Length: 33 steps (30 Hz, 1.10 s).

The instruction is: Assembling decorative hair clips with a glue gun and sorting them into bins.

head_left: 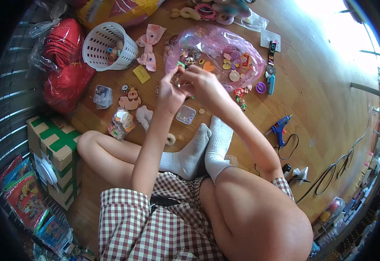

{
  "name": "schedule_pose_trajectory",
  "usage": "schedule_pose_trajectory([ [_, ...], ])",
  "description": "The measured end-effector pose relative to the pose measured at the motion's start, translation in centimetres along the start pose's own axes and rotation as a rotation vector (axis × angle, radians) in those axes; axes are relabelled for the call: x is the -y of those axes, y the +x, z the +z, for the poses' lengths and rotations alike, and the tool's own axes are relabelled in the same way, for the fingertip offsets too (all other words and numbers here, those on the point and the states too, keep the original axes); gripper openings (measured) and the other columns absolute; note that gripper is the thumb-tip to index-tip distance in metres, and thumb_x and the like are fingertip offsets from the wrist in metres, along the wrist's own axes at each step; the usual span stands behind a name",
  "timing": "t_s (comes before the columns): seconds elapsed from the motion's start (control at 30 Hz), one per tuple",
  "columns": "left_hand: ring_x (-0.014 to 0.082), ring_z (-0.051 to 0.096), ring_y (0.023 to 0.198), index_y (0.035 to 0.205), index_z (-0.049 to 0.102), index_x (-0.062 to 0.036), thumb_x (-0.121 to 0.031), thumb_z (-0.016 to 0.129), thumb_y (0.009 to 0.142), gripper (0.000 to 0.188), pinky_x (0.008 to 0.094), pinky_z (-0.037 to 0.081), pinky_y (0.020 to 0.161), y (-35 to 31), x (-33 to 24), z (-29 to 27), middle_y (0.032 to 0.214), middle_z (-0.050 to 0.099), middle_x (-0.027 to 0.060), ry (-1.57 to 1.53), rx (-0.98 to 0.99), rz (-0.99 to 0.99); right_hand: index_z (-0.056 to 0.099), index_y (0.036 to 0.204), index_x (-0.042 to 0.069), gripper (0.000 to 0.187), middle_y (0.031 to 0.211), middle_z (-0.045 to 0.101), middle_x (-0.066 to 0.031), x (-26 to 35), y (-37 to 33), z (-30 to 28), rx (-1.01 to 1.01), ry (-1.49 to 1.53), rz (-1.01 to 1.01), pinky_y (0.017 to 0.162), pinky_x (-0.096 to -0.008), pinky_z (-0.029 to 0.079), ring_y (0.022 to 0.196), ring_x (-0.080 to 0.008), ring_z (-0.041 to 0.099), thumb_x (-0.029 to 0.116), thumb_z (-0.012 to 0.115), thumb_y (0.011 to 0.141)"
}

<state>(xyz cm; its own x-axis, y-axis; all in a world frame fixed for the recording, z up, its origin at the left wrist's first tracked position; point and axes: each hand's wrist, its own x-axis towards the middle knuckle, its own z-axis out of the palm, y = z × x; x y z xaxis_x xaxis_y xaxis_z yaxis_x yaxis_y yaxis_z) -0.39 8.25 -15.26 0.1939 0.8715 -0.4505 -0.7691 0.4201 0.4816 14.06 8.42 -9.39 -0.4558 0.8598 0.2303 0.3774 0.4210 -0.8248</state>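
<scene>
My left hand [171,93] and my right hand [203,82] meet in front of me, just at the near edge of an open pink plastic bag [250,52]. Between their closed fingers is a small brownish, glinting thing [176,80], mostly hidden, so its kind does not show. Inside the bag lie many small charms, among them an orange heart [208,66]. Below the hands, a clear square box [186,115] of coloured beads rests on the wooden floor. A fluffy grey-white piece [144,116] lies left of my left forearm.
A white perforated basket [110,46], a pink bow [150,45] and a yellow card [141,74] lie ahead left. To the right sit a blue glue gun [280,129] with a cable, a purple ring [260,87] and a strap keychain [271,77]. A taped cardboard box [55,150] stands left.
</scene>
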Motion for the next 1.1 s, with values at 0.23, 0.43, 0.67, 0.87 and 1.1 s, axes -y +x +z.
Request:
schedule_pose_trajectory([
  [0.23, 0.0191, 0.058, 0.1, 0.117, 0.051, -0.0011, -0.021, 0.036, 0.097, 0.032, 0.034, 0.047, 0.088, -1.7, 1.6, -0.2, 0.107, 0.06, 0.01, -0.288, 0.082, -0.048, 0.058, 0.1, 0.002, 0.02, 0.089, 0.058, -0.0142, 0.1, 0.5, -1.4, -0.107, 0.078, 0.088, 0.068, -0.0377, 0.049, 0.077, -0.0305, 0.06, 0.007, 0.059, 0.081],
  [0.43, 0.0218, 0.057, 0.103, 0.122, 0.048, 0.0003, -0.02, 0.039, 0.096, 0.035, 0.0351, 0.047, 0.089, -3.7, 1.1, 2.4, 0.111, 0.059, 0.0119, -0.292, 0.099, -0.052, 0.059, 0.102, 0.002, 0.02, 0.099, 0.059, -0.0157, -7.0, 1.8, 0.4, -0.113, -0.154, 0.221, 0.071, -0.0385, 0.049, 0.083, -0.0306, 0.061, 0.005, 0.054, 0.082],
  [0.67, 0.0156, 0.053, 0.077, 0.122, 0.049, 0.0006, -0.023, 0.042, 0.095, 0.037, 0.0265, 0.045, 0.067, -3.1, 0.8, 0.8, 0.097, 0.06, 0.0096, -0.246, 0.126, -0.063, 0.06, 0.11, 0.008, 0.03, 0.099, 0.061, -0.0149, -9.5, 2.2, 2.2, -0.037, -0.349, 0.122, 0.069, -0.0394, 0.051, 0.078, -0.0344, 0.063, 0.012, 0.059, 0.08],
  [0.87, 0.0158, 0.056, 0.078, 0.116, 0.053, 0.0007, -0.022, 0.041, 0.094, 0.033, 0.0281, 0.048, 0.07, -2.6, 1.1, 0.2, 0.095, 0.061, 0.0093, -0.291, 0.055, -0.068, 0.065, 0.088, -0.001, 0.018, 0.075, 0.065, -0.015, -7.6, 1.7, -0.9, -0.201, 0.172, 0.378, 0.062, -0.0315, 0.049, 0.066, -0.0221, 0.064, 0.014, 0.063, 0.079],
  [1.1, 0.0178, 0.06, 0.088, 0.111, 0.054, -0.0001, -0.023, 0.041, 0.093, 0.032, 0.0322, 0.05, 0.079, -2.9, 2.2, 1.0, 0.1, 0.061, 0.0104, -0.219, -0.123, -0.066, 0.062, 0.099, 0.0, 0.026, 0.082, 0.064, -0.0024, -4.6, 0.4, -2.4, -0.008, 0.76, 0.565, 0.059, -0.0213, 0.047, 0.066, -0.0064, 0.057, 0.023, 0.061, 0.087],
])
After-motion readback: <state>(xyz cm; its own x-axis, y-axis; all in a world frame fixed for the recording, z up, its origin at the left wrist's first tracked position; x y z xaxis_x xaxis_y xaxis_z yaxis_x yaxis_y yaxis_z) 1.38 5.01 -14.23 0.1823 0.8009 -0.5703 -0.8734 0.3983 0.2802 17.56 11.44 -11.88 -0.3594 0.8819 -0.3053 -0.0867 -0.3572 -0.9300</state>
